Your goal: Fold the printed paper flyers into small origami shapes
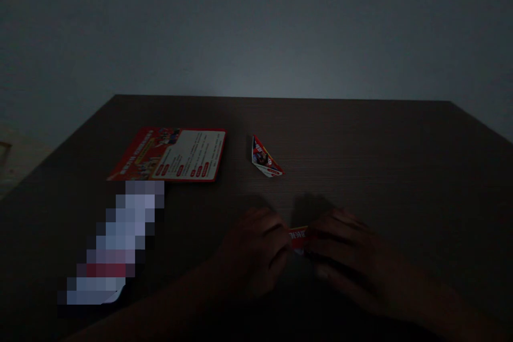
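Note:
A small piece of red printed paper (pixel 298 239) shows between my two hands, low on the dark table. My left hand (pixel 256 251) has its fingers curled down on the paper's left end. From the other side, my right hand (pixel 352 256) holds the right end, its fingers bent over it. Only the paper's middle strip is visible; both ends are hidden under my fingers. Beyond the hands lies a folded paper shape (pixel 265 159), red, white and black with pointed corners, which neither hand touches.
At the left lies a flat red and white printed booklet or card stack (pixel 188 155). A bright, pixelated long object (pixel 116 240), perhaps a phone, sits in front of it. The brown table (pixel 360 144) ends at a pale wall (pixel 256 26). Light is dim.

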`<act>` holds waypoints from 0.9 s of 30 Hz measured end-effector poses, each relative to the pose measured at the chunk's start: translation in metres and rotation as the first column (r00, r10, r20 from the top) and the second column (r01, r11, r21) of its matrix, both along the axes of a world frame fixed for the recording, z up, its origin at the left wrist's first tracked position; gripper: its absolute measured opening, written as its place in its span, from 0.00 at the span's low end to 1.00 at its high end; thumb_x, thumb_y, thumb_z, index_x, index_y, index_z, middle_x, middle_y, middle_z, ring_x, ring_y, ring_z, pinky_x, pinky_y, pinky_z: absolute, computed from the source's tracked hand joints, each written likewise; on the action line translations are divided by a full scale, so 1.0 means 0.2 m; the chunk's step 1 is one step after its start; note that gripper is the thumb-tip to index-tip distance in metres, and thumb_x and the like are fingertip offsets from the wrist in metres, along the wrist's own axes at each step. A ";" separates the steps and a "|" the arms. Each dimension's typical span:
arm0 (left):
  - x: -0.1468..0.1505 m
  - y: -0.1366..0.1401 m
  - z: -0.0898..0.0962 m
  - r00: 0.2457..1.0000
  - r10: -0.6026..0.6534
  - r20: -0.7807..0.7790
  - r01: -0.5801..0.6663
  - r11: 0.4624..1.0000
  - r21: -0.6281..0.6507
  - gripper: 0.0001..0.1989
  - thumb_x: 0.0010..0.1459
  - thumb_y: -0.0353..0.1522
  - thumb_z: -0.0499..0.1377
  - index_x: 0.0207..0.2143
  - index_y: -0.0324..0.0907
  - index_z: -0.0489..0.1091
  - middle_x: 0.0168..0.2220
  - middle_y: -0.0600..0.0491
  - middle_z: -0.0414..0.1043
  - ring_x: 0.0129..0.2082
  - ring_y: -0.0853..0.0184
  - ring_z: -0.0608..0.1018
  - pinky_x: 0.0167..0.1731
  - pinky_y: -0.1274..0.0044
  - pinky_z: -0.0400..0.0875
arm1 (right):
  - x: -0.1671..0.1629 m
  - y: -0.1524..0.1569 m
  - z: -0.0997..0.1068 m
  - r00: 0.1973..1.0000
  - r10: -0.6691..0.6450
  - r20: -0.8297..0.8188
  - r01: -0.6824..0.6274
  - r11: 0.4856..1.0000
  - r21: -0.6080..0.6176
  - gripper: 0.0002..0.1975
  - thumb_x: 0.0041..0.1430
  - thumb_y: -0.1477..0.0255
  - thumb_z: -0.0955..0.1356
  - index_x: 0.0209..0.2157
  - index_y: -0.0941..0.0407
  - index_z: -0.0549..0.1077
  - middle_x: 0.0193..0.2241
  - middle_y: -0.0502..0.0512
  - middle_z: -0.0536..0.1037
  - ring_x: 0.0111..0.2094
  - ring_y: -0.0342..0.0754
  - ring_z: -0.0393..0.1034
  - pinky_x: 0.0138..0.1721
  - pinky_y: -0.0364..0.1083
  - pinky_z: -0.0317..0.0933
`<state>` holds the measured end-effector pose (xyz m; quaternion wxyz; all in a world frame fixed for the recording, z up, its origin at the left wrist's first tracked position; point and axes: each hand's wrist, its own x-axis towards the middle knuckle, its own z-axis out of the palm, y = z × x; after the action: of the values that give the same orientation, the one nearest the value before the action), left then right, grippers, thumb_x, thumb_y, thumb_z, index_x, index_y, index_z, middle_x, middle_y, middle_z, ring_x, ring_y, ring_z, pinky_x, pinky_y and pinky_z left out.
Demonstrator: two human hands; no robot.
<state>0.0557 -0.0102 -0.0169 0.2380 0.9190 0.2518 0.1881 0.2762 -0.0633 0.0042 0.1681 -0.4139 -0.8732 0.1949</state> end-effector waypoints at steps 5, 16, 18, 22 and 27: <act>-0.02 0.01 0.02 0.999 -0.006 -0.035 0.005 0.999 -0.033 0.03 0.56 0.26 0.56 0.34 0.40 0.69 0.35 0.51 0.70 0.36 0.64 0.69 0.36 0.72 0.62 | -0.01 0.01 -0.01 1.000 -0.014 0.014 0.014 1.000 -0.011 0.09 0.61 0.73 0.63 0.42 0.54 0.72 0.40 0.55 0.73 0.41 0.50 0.66 0.44 0.51 0.58; -0.03 0.02 0.01 1.000 0.013 -0.009 -0.014 0.994 -0.110 0.13 0.51 0.21 0.57 0.41 0.39 0.66 0.38 0.51 0.70 0.37 0.64 0.69 0.37 0.72 0.62 | 0.00 0.00 -0.04 1.000 -0.022 0.012 0.022 0.999 0.033 0.08 0.61 0.73 0.64 0.42 0.53 0.71 0.40 0.55 0.73 0.41 0.49 0.65 0.44 0.51 0.58; -0.03 0.02 0.01 1.000 0.003 0.000 -0.003 0.994 -0.109 0.12 0.52 0.22 0.57 0.40 0.39 0.66 0.36 0.51 0.70 0.37 0.64 0.69 0.36 0.72 0.62 | 0.00 0.00 -0.03 1.000 -0.023 0.007 0.023 0.999 0.030 0.08 0.61 0.73 0.64 0.42 0.54 0.71 0.40 0.55 0.73 0.41 0.50 0.65 0.44 0.51 0.58; -0.02 0.02 0.02 1.000 -0.006 0.011 0.008 0.995 -0.103 0.10 0.53 0.22 0.56 0.37 0.40 0.67 0.34 0.51 0.71 0.35 0.65 0.69 0.34 0.73 0.61 | 0.00 0.01 -0.03 0.999 -0.028 0.022 0.028 1.000 0.013 0.07 0.61 0.72 0.64 0.41 0.53 0.71 0.40 0.54 0.73 0.41 0.50 0.65 0.44 0.51 0.57; -0.01 0.01 0.01 0.999 -0.005 0.037 0.009 0.992 -0.125 0.09 0.53 0.23 0.58 0.36 0.41 0.67 0.33 0.53 0.71 0.34 0.66 0.70 0.34 0.74 0.62 | -0.02 0.01 -0.04 0.998 -0.050 0.034 0.049 0.998 0.029 0.08 0.61 0.72 0.65 0.42 0.52 0.72 0.40 0.54 0.73 0.42 0.50 0.65 0.44 0.51 0.56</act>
<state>0.0530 -0.0085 -0.0144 0.3004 0.8995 0.2556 0.1879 0.2731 -0.0620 -0.0035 0.1633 -0.4363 -0.8681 0.1712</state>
